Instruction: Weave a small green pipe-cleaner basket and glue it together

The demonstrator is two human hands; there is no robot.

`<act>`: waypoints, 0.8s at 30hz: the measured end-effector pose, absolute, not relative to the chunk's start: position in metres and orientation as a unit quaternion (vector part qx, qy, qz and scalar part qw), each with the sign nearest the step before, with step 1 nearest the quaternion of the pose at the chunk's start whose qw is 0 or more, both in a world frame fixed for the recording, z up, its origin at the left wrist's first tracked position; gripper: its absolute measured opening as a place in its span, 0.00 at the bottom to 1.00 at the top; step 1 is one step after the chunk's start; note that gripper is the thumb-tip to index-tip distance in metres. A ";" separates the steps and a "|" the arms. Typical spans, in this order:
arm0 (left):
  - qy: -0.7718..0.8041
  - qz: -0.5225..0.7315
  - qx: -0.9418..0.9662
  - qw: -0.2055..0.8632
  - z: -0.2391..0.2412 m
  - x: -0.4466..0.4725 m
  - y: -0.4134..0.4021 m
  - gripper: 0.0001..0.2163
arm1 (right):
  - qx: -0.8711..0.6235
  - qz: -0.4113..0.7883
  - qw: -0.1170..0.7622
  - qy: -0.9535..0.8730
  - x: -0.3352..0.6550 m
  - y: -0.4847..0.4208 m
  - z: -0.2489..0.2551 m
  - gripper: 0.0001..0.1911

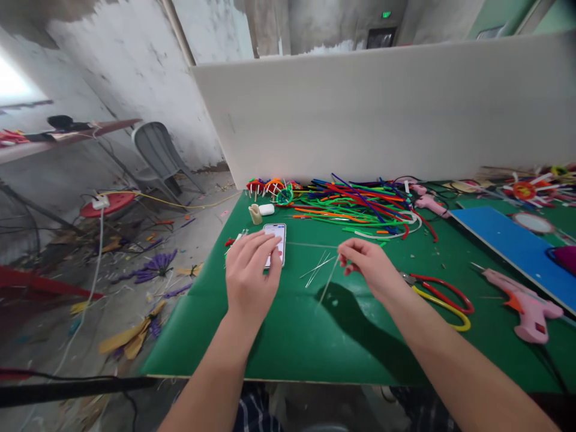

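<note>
My left hand (250,271) lies flat with its fingers stretched out over a white smartphone (278,235) on the green table (288,342); its screen is lit. My right hand (369,266) hovers to the right of it, thumb and forefinger pinched on a thin pale stick (330,279) that slants down to the table. Several more thin sticks (316,268) lie between the two hands. Behind them a heap of coloured pipe cleaners (360,206) spreads across the table.
Red and yellow handled pliers (443,298) and a pink glue gun (524,305) lie at the right, beside a blue board (513,247). A white earbud case (266,209) sits behind the phone. A white partition (387,108) walls the back. Scraps litter the floor at left.
</note>
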State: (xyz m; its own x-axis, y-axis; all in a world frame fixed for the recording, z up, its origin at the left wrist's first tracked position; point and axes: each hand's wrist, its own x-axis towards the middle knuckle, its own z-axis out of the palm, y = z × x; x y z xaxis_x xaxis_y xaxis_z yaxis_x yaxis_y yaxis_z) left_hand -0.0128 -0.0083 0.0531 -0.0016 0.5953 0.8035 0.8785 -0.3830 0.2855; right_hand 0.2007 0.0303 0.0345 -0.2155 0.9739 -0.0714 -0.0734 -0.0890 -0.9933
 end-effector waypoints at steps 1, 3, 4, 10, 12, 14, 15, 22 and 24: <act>-0.539 -0.472 -0.679 0.158 0.059 -0.013 -0.016 0.10 | -0.429 0.583 0.460 -0.515 0.191 0.035 0.041 0.12; -0.570 -0.468 -0.659 0.146 0.069 -0.018 -0.026 0.09 | -0.404 0.567 0.481 -0.533 0.173 0.044 0.053 0.12; -0.583 -0.470 -0.647 0.141 0.072 -0.023 -0.029 0.09 | -0.394 0.560 0.481 -0.548 0.164 0.047 0.058 0.12; -0.535 -0.489 -0.660 0.197 0.075 -0.044 -0.030 0.10 | -0.351 0.517 0.377 -0.684 0.131 0.052 0.075 0.11; -0.514 -0.449 -0.713 0.163 0.070 -0.045 -0.027 0.11 | -0.339 0.515 0.340 -0.710 0.126 0.050 0.076 0.10; -0.499 -0.413 -0.751 0.129 0.063 -0.043 -0.023 0.10 | -0.329 0.523 0.314 -0.721 0.123 0.048 0.075 0.09; -0.493 -0.405 -0.760 0.120 0.060 -0.042 -0.020 0.10 | -0.325 0.530 0.308 -0.720 0.122 0.047 0.074 0.09; -0.500 -0.452 -0.731 0.106 0.050 -0.037 -0.017 0.08 | -0.290 0.608 0.310 -0.671 0.120 0.043 0.074 0.09; -0.495 -0.470 -0.726 0.083 0.053 -0.037 -0.020 0.07 | -0.276 0.627 0.307 -0.660 0.120 0.041 0.076 0.09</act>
State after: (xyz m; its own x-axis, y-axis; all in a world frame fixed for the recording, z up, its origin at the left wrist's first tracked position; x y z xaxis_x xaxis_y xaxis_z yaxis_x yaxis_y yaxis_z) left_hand -0.0369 -0.0200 0.0533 0.0681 0.6407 0.7648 0.7965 -0.4965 0.3451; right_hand 0.1201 0.0413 0.0756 -0.6584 0.7504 0.0587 -0.0204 0.0602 -0.9980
